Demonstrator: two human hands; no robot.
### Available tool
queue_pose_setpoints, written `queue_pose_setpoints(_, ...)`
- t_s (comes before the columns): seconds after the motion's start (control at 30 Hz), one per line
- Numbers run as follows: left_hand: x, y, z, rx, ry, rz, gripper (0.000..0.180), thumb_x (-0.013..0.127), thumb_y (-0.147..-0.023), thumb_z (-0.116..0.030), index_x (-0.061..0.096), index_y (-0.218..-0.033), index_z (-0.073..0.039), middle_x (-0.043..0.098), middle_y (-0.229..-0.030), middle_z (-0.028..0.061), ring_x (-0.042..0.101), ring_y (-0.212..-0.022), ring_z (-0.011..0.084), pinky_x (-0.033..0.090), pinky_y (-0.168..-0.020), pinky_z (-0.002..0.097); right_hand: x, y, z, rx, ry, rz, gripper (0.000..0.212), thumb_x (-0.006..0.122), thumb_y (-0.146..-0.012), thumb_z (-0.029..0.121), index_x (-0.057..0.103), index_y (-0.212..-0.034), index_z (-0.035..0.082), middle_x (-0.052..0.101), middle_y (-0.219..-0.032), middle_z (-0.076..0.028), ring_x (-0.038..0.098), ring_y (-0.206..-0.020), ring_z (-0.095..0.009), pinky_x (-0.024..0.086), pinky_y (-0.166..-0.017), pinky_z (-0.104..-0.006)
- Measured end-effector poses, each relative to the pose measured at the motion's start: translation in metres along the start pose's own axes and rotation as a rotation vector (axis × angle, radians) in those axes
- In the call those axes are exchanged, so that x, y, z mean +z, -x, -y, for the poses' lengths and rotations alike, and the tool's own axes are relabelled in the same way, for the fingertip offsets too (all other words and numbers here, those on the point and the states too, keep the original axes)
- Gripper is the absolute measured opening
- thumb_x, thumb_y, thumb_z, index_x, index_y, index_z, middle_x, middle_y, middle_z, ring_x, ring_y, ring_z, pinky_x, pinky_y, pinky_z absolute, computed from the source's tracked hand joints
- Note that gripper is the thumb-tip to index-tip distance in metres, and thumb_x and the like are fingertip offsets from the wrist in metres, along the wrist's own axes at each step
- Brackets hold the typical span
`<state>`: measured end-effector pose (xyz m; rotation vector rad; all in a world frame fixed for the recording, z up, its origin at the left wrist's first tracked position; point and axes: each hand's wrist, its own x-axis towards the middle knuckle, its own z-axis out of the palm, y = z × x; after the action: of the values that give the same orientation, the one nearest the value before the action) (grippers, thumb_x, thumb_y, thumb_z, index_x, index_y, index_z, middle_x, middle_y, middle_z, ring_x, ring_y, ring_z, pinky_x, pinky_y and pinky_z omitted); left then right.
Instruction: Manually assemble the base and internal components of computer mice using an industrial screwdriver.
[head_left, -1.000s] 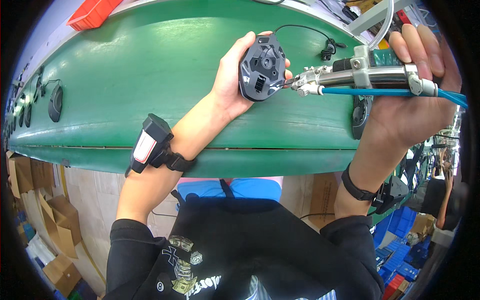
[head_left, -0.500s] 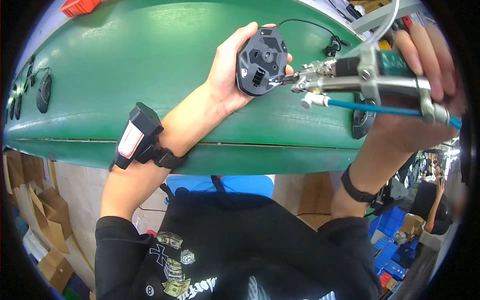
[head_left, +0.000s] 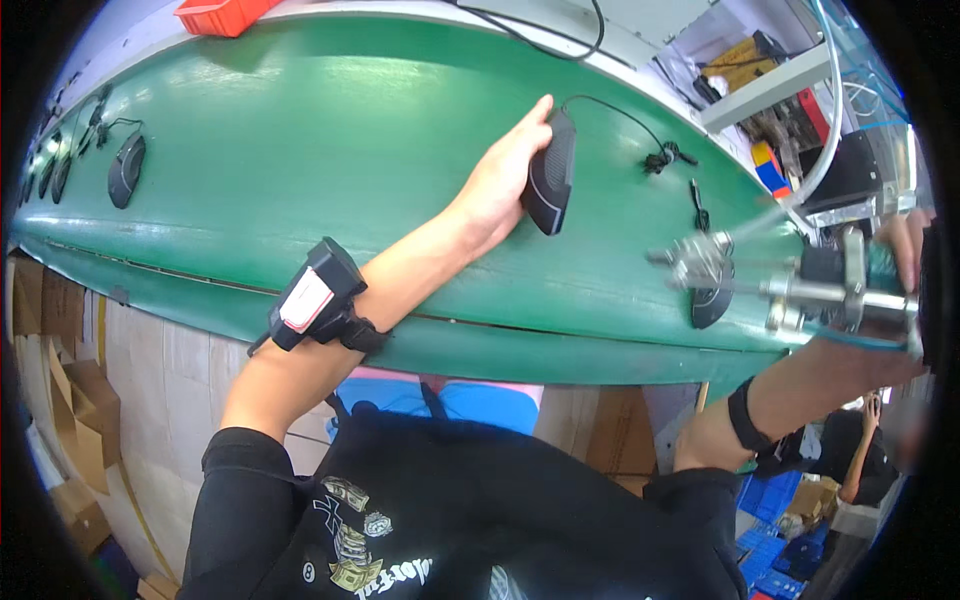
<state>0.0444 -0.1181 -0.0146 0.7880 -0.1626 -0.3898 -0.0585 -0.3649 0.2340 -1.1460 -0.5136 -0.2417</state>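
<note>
- Swinging away to the right, the right hand [head_left: 885, 325] has carried a metal hand tool [head_left: 825, 285] off the held mouse; partly hidden at the rim, its fingers grasp the tool.
- Beneath the tool's blurred tip, a second mouse [head_left: 711, 306] lies on the green tabletop [head_left: 350, 150].
- Farther out, the left hand [head_left: 500, 190] has its fingers clasped around a dark mouse [head_left: 553, 175] over the tabletop, now rolled from underside-up to side-on.
- With tip and mouse well apart, work on that underside looks paused or finished.
- Beyond, a coiled cable [head_left: 662, 158] rests; at the far left edge, a red bin [head_left: 220, 15].
</note>
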Motion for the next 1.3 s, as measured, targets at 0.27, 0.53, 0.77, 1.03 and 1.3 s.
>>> queue_pose_setpoints(0.27, 0.011, 0.012, 0.010, 0.404, -1.296, -0.012, 0.060, 0.057, -0.097, -0.041, 0.046, -0.145, -0.006, 0.050, -0.126, 0.0214, 0.048, -0.119, 0.0362, 0.038, -0.106, 0.0437, -0.016, 0.019, -0.026, -0.124, 0.246, 0.022, 0.059, 0.056, -0.101, 0.030, 0.036, -0.143, -0.007, 0.051, -0.080, -0.002, 0.050, -0.064, -0.010, 0.046, -0.069, -0.0264)
queue_pose_setpoints(0.53, 0.009, 0.022, 0.008, 0.391, -1.599, 0.061, 0.047, 0.065, -0.091, -0.036, 0.061, -0.126, -0.006, 0.054, -0.119, 0.0182, 0.050, -0.113, 0.0328, 0.042, -0.096, 0.0429, -0.094, 0.088, -0.049, -0.300, 0.724, -0.560, 0.058, 0.058, -0.096, 0.032, 0.043, -0.141, -0.002, 0.057, -0.131, -0.020, 0.054, -0.126, -0.028, 0.040, -0.110, -0.0408)
queue_pose_setpoints(0.77, 0.019, 0.023, 0.002, 0.309, -1.609, 0.159, 0.055, 0.066, -0.090, -0.036, 0.056, -0.134, -0.004, 0.051, -0.121, 0.0227, 0.050, -0.114, 0.0378, 0.044, -0.099, 0.0456, -0.133, 0.156, -0.110, 0.349, 1.747, -0.321, 0.059, 0.072, -0.085, 0.020, 0.050, -0.136, 0.001, 0.048, -0.139, -0.025, 0.049, -0.126, -0.041, 0.040, -0.108, -0.0441)
queue_pose_setpoints(1.03, 0.032, 0.034, 0.025, 0.253, -1.293, 0.591, 0.075, 0.081, -0.079, -0.017, 0.045, -0.143, -0.003, 0.039, -0.144, 0.0188, 0.051, -0.123, 0.0294, 0.050, -0.097, 0.0382, -0.073, 0.165, -0.165, 0.283, 1.759, -0.228, 0.056, 0.072, -0.083, 0.017, 0.052, -0.136, 0.014, 0.037, -0.150, -0.017, 0.037, -0.135, -0.042, 0.037, -0.107, -0.0525)
queue_pose_setpoints(1.3, 0.022, 0.027, 0.050, 0.311, -1.363, 0.496, 0.069, 0.085, -0.075, -0.012, 0.051, -0.135, -0.002, 0.047, -0.141, 0.0142, 0.053, -0.124, 0.0266, 0.050, -0.100, 0.0371, -0.047, 0.164, -0.170, 0.214, 1.602, -0.155, 0.052, 0.068, -0.088, 0.030, 0.054, -0.136, 0.015, 0.034, -0.152, -0.018, 0.030, -0.139, -0.046, 0.030, -0.110, -0.0552)
